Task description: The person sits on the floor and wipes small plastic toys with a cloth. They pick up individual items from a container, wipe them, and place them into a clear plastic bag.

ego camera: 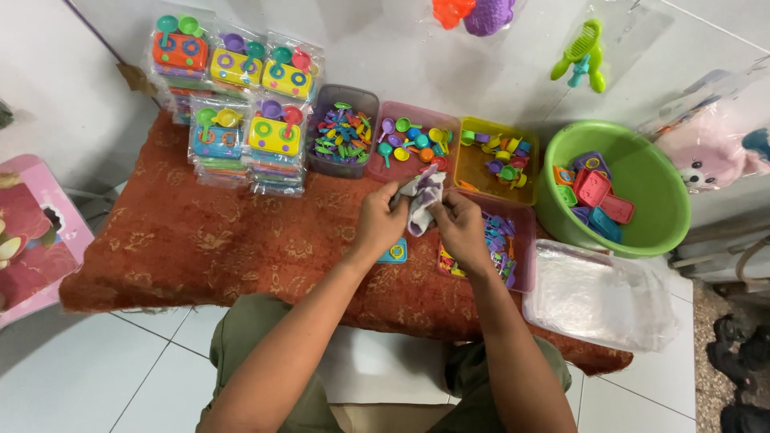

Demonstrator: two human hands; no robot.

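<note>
Right at the middle of the rust-red cloth point(200, 240), both hands meet over one small clear bag.

Left hand: the left hand point(378, 224) is closed, fingers pinching the near edge of the plastic bag point(423, 202), seemingly to keep its mouth spread.
Right hand: the right hand point(463, 228) is closed too, gripping the bag's other side; something purple shows inside or against the plastic, too small to name.
Bag's place: held up off the cloth between the two hands, just in front of the row of tubs.
Under the left wrist: a small blue toy piece point(394, 252) lies flat on the cloth, partly hidden.
Dark tub: the grey tub point(343, 132) holds a heap of thin mixed-colour utensils.
Pink tub: the pink tub point(413, 144) holds little round pans and spoons.
Yellow tub: the yellow tub point(495, 160) holds small pots and cups.
Near tub: a second pink tub point(505, 244), right beside the right hand, holds purple and yellow bits within easy reach.
Green basin: the green basin point(634, 188) carries flat toy stove tops in red, blue and purple.
Packed stacks: finished sealed toy sets point(241, 112) sit piled at the far left, well apart from the loose parts.
Spare bags: a stack of empty clear bags point(601, 297) lies at the right edge.
</note>
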